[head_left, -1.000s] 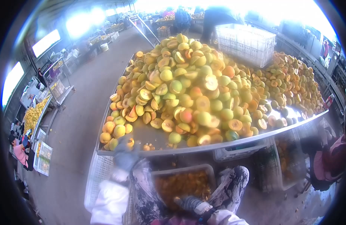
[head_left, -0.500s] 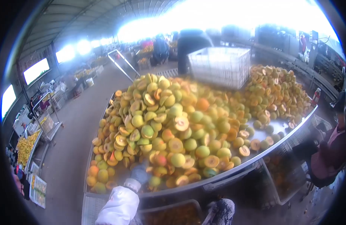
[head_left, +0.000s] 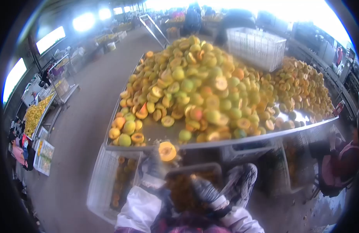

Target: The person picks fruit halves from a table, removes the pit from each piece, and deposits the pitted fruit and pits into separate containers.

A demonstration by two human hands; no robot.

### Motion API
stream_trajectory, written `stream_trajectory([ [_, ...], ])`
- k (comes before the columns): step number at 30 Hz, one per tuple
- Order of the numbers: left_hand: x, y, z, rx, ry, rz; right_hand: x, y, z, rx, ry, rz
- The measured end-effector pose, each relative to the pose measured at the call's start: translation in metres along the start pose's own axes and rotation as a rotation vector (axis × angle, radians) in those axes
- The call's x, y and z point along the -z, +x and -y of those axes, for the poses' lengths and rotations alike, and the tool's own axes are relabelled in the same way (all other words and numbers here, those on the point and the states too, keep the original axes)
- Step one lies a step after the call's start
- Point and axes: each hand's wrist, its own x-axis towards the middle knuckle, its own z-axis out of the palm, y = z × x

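Note:
My left hand (head_left: 151,166), in a grey glove, is at the near edge of the metal table (head_left: 156,132). It holds a halved peach (head_left: 167,151), cut face up with a round hollow in the middle; motion blurs the fingers. My right hand (head_left: 206,189), in a striped glove, is lower down over a dark crate (head_left: 195,169) of orange pieces between my legs. Its fingers look curled, and what they hold, if anything, cannot be made out. A big heap of halved yellow-green peaches (head_left: 212,101) covers much of the table.
A white plastic crate (head_left: 257,46) stands behind the heap. Below the table's left corner is another white crate (head_left: 96,190) with fruit inside. A person (head_left: 340,165) sits at the right. Farther left, another person (head_left: 20,153) is beside a fruit-laden table (head_left: 38,112).
My left hand has drawn back from the pile to the table's edge with a halved peach. My right hand has come into view. The camera has tilted down, and fewer peaches lie at the near left.

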Motion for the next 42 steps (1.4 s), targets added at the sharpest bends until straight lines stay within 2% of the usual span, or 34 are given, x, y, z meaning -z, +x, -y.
stream_trajectory([
  [1,0.016,-0.001,0.011,0.078,-0.201,0.123,-0.005,-0.007,0.039,-0.017,-0.042,-0.055],
  [3,0.038,-0.006,0.026,0.067,-0.162,0.099,-0.016,-0.009,0.022,0.068,0.016,-0.156],
  [5,0.036,-0.018,0.041,0.073,-0.127,0.083,-0.016,-0.009,0.023,0.093,-0.080,-0.126],
  [7,0.003,-0.034,0.044,-0.642,1.355,-0.052,-0.019,-0.007,0.000,0.142,-0.180,-0.075],
  [8,0.002,-0.036,0.049,-0.634,1.353,-0.047,-0.024,-0.002,-0.038,0.192,-0.411,-0.128],
  [9,0.002,-0.037,0.053,-0.573,1.143,-0.073,-0.028,0.000,-0.058,0.243,-0.644,-0.178],
  [10,0.002,-0.037,0.057,-0.515,0.934,-0.099,-0.026,0.002,-0.027,0.241,-0.647,-0.183],
  [12,0.001,-0.037,0.064,-0.395,0.518,-0.147,-0.017,0.008,0.030,-0.457,-0.115,0.024],
  [13,0.002,-0.040,0.070,-0.330,0.312,-0.173,-0.017,0.008,0.023,-0.458,-0.114,0.024],
  [14,-0.004,-0.042,0.093,-0.781,0.719,-0.302,-0.018,0.007,0.013,-0.249,-0.229,-0.011],
  [15,-0.001,-0.041,0.096,-0.775,0.724,-0.303,-0.020,0.005,0.005,-0.041,-0.339,-0.047],
  [17,0.006,-0.039,0.097,-0.554,0.484,-0.209,-0.026,0.004,-0.003,-0.015,-0.449,-0.087],
  [18,-0.002,-0.040,0.076,-0.201,0.114,-0.186,-0.030,0.004,-0.005,0.017,-0.565,-0.126],
  [19,-0.005,-0.043,0.077,-0.194,0.118,-0.187,-0.035,0.006,-0.017,0.011,-0.560,-0.129],
  [21,-0.013,-0.045,0.082,-0.457,0.609,-0.233,-0.048,0.008,-0.051,-0.064,-0.296,-0.237],
  [22,-0.024,-0.045,0.091,-0.449,0.615,-0.229,-0.057,0.009,-0.058,-0.069,-0.290,-0.245],
  [24,-0.045,-0.043,0.112,-1.100,1.015,-0.619,-0.071,0.010,-0.067,-0.183,0.177,-0.351],
  [25,-0.041,-0.044,0.108,-1.095,1.019,-0.616,-0.065,0.006,-0.057,-0.187,0.180,-0.355],
  [27,-0.026,-0.046,0.093,-0.330,0.025,-0.435,-0.045,-0.004,-0.034,-0.012,-0.121,-0.125],
  [28,-0.024,-0.047,0.099,-0.325,0.028,-0.435,-0.040,-0.007,-0.024,-0.016,-0.117,-0.128],
  [30,-0.025,-0.052,0.117,-0.700,0.636,-0.469,-0.032,-0.015,-0.004,0.173,-0.233,-0.123],
  [31,-0.033,-0.052,0.122,-0.695,0.639,-0.469,-0.028,-0.018,0.005,0.269,-0.292,-0.120],
  [33,-0.049,-0.049,0.127,-1.118,1.096,-0.655,-0.022,-0.021,0.016,0.467,-0.409,-0.112],
  [34,-0.044,-0.052,0.124,-1.117,1.098,-0.654,-0.019,-0.022,0.018,0.466,-0.407,-0.114],
  [36,-0.025,-0.065,0.113,-0.535,0.275,-0.221,-0.014,-0.023,0.021,-0.100,-0.311,0.124],
  [37,-0.014,-0.063,0.116,-0.538,0.277,-0.219,-0.016,-0.024,0.026,-0.096,-0.310,0.124],
  [39,0.005,-0.052,0.124,-0.599,0.576,-0.261,-0.025,-0.029,0.035,0.080,-0.056,-0.141],
  [40,0.007,-0.049,0.121,-0.598,0.578,-0.261,-0.027,-0.030,0.020,0.120,-0.002,-0.208],
  [41,0.009,-0.046,0.118,-0.544,0.594,-0.283,-0.028,-0.030,0.014,0.118,0.003,-0.209],
  [42,0.007,-0.046,0.115,-0.486,0.613,-0.307,-0.028,-0.028,0.022,-0.043,0.059,-0.196],
])
